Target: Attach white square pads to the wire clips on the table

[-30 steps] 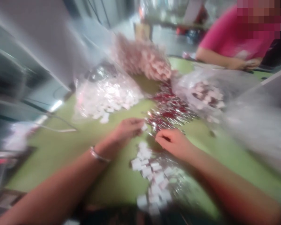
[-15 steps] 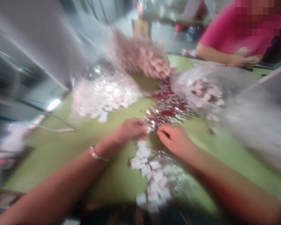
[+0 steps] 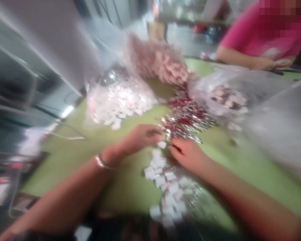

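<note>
The picture is blurred by motion. My left hand (image 3: 140,137) and my right hand (image 3: 188,154) meet over a green table (image 3: 65,157), fingers pinched together at a small white piece (image 3: 162,144) between them. A bracelet (image 3: 100,162) circles my left wrist. Just beyond the fingertips lies a heap of shiny red and silver wrappers (image 3: 185,117). Below my hands, several small white pieces (image 3: 165,184) lie spread on crinkled clear film.
A clear bag of white pieces (image 3: 117,100) sits to the left, a bag of pink pieces (image 3: 160,62) behind, another bag (image 3: 228,97) to the right. A person in a pink shirt (image 3: 256,36) works at the far right. A cable (image 3: 67,135) crosses the left table edge.
My hands have stayed together at the edge of the wrapper heap, shifting slightly; the small white piece now shows between the fingertips. The camera has drifted a little.
</note>
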`<state>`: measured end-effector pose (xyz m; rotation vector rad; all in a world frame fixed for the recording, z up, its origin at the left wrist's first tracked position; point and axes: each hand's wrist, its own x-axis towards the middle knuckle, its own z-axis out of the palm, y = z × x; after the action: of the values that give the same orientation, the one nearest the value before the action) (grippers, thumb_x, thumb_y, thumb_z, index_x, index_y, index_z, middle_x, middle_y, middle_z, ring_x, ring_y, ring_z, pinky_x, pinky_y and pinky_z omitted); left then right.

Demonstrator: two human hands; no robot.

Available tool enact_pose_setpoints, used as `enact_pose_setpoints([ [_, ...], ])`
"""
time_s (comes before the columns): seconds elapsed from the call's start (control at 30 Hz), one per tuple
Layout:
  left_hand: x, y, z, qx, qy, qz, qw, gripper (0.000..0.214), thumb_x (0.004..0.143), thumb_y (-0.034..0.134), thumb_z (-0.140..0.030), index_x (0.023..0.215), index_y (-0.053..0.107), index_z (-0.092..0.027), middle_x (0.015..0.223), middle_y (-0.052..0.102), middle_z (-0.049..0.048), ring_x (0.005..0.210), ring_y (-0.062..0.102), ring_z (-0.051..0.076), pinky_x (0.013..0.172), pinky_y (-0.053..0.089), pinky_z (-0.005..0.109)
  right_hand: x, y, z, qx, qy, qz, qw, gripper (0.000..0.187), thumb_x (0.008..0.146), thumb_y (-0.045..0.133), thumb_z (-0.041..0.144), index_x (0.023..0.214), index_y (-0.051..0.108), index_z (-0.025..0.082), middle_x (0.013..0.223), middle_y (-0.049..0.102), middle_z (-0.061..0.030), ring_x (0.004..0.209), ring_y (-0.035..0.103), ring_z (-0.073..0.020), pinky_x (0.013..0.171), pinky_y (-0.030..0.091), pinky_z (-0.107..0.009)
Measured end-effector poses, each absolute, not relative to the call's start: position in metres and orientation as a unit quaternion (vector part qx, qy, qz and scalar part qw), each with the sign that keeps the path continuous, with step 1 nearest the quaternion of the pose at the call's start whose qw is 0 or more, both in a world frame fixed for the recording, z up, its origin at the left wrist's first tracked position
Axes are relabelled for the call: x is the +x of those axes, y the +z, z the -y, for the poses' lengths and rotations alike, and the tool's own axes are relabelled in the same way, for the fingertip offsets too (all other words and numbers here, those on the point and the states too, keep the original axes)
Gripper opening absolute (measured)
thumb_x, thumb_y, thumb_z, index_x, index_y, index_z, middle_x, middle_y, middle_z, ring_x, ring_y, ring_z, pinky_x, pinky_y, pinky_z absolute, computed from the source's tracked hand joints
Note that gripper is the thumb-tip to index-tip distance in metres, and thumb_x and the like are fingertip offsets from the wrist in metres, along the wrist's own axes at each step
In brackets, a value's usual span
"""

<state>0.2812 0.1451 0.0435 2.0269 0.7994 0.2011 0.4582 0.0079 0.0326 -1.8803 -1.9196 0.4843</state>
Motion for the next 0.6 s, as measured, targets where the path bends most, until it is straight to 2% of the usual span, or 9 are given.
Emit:
enact_pose_setpoints([
  [0.1,0.252,0.06,-0.171,0.837,0.088,-0.516,0.162,0.046,0.085,0.052,-0.059,0.095,0.064,-0.015,0.084,0.067,0.0143,0.077,0.063,0.029,0.066,0.047,0.038,0.453,0.034,-0.007,-0.68,0.168,0.7,0.14,0.019,0.091,0.049,0.019,0.078,0.063,0.017,0.078,0.066,-0.0049,0.069,0.057,-0.0144,0.064,0.037,-0.026],
  [0.2,0.226,0.057,-0.193,0.847,-0.015,-0.531,0.017,0.043,0.092,0.041,-0.048,0.087,0.063,-0.011,0.08,0.064,0.0183,0.079,0.063,0.035,0.066,0.044,0.04,0.448,0.038,-0.002,-0.656,0.179,0.73,0.073,0.022,0.093,0.047,0.019,0.081,0.065,0.016,0.083,0.067,-0.0063,0.067,0.057,-0.0144,0.062,0.036,-0.027],
  [0.33,0.221,0.04,-0.204,0.875,-0.036,-0.482,0.014,0.027,0.087,0.048,-0.035,0.091,0.062,-0.011,0.084,0.065,0.02,0.079,0.063,0.035,0.067,0.045,0.039,0.451,0.052,0.001,-0.608,0.196,0.769,0.017,0.028,0.093,0.047,0.02,0.07,0.063,0.017,0.071,0.064,-0.0048,0.059,0.051,-0.0135,0.056,0.032,-0.029],
  [0.47,0.23,0.036,-0.201,0.868,-0.005,-0.493,0.062,0.022,0.078,0.055,-0.032,0.091,0.062,-0.016,0.082,0.066,0.0171,0.075,0.062,0.033,0.064,0.044,0.038,0.467,0.059,-0.007,-0.688,0.154,0.705,0.07,0.034,0.093,0.048,0.026,0.062,0.059,0.019,0.065,0.061,-0.0032,0.056,0.047,-0.0127,0.055,0.03,-0.029],
  [0.53,0.235,0.039,-0.197,0.869,0.0,-0.489,0.069,0.021,0.075,0.054,-0.032,0.088,0.063,-0.017,0.084,0.067,0.0156,0.075,0.062,0.032,0.066,0.044,0.037,0.471,0.054,-0.016,-0.737,0.102,0.657,0.123,0.03,0.094,0.047,0.029,0.071,0.063,0.019,0.072,0.063,-0.0039,0.06,0.05,-0.0135,0.057,0.032,-0.028],
  [0.6,0.24,0.043,-0.192,0.876,-0.007,-0.479,0.063,0.019,0.075,0.052,-0.029,0.081,0.064,-0.016,0.084,0.067,0.0152,0.077,0.062,0.031,0.068,0.045,0.037,0.47,0.046,-0.024,-0.758,0.054,0.631,0.157,0.024,0.095,0.048,0.032,0.092,0.068,0.02,0.089,0.065,-0.0059,0.069,0.055,-0.0151,0.059,0.034,-0.028],
])
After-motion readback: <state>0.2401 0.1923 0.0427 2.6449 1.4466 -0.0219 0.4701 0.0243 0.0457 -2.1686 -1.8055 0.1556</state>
